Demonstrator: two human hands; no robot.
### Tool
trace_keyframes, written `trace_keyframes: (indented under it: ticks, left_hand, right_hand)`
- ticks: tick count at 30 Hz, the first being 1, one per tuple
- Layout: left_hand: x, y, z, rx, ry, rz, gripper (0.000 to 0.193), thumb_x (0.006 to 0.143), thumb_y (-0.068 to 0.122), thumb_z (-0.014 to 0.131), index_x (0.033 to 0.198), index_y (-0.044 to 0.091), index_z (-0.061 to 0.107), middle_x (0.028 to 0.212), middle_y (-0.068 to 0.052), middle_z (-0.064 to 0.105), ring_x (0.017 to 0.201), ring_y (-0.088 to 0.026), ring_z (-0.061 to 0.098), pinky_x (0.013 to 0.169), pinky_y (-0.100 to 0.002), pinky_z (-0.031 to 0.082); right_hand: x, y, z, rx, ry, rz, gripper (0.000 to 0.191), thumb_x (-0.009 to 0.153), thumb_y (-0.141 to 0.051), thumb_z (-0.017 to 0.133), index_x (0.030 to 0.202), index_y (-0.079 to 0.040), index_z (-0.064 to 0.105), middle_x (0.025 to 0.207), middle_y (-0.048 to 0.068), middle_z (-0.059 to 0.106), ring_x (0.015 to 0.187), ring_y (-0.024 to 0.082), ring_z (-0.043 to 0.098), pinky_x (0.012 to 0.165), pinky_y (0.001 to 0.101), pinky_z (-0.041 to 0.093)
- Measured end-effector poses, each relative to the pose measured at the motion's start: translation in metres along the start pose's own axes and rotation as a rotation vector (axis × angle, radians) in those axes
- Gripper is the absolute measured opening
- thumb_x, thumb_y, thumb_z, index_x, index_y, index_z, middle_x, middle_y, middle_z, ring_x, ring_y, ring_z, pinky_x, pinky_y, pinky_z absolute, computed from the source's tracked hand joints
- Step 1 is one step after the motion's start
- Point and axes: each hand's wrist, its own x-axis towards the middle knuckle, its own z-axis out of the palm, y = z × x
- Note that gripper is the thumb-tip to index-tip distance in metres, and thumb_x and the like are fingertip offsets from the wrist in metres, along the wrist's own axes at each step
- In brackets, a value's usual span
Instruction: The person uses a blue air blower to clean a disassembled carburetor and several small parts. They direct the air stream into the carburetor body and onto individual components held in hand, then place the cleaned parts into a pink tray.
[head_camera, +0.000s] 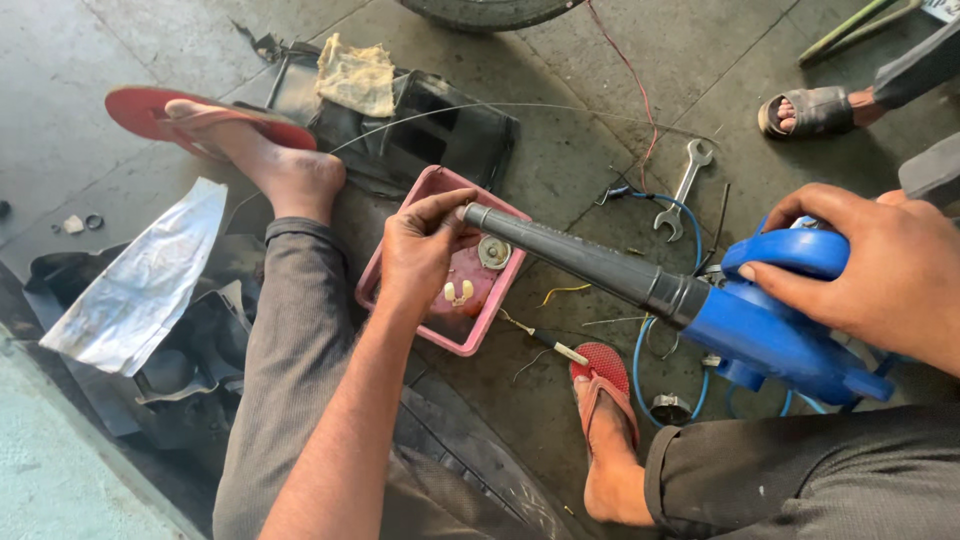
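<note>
Between my knees, my right hand (880, 270) is clenched around the blue blower (780, 330) handle. Its grey nozzle (570, 250) runs leftward over the floor to my left hand (420, 250), whose fingers (445, 205) pinch the tip above the pink tray (470, 340).

Bare floor (560, 130) lies open at twelve o'clock from the pink tray (400, 250). At three o'clock the blower nozzle (570, 250), spanner (682, 188) and blue cable (690, 215) crowd the way.
</note>
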Motion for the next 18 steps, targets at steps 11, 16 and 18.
trace_keyframes:
  ticks: [11,16,18]
  left_hand:
    - [-0.01,0.017,0.006,0.402,0.08,0.155,0.013,0.096,-0.003,0.067,0.106,-0.001,0.075,0.088,-0.005,0.075,0.077,-0.009,0.07,0.07,-0.025,0.061]
    - [-0.017,0.028,0.01,0.597,0.094,0.371,0.01,0.089,-0.005,0.073,0.097,0.002,0.073,0.092,-0.006,0.07,0.082,-0.012,0.07,0.071,-0.028,0.057]
    - [-0.021,0.031,0.014,0.694,0.053,0.432,0.014,0.089,-0.006,0.071,0.099,0.003,0.074,0.094,-0.008,0.071,0.081,-0.017,0.071,0.071,-0.029,0.057]
  right_hand:
    - [0.001,0.004,0.001,0.035,-0.032,-0.077,0.04,0.073,-0.048,0.081,0.099,-0.018,0.076,0.077,0.007,0.077,0.062,0.028,0.075,0.067,0.0365,0.06]
    - [-0.003,0.01,0.001,-0.11,-0.021,-0.024,0.042,0.071,-0.052,0.083,0.1,-0.022,0.078,0.075,0.005,0.076,0.062,0.029,0.071,0.07,0.0365,0.059]
    - [-0.005,0.013,0.003,-0.158,-0.019,0.008,0.042,0.071,-0.053,0.082,0.1,-0.023,0.078,0.079,0.004,0.076,0.064,0.03,0.069,0.069,0.0363,0.059]
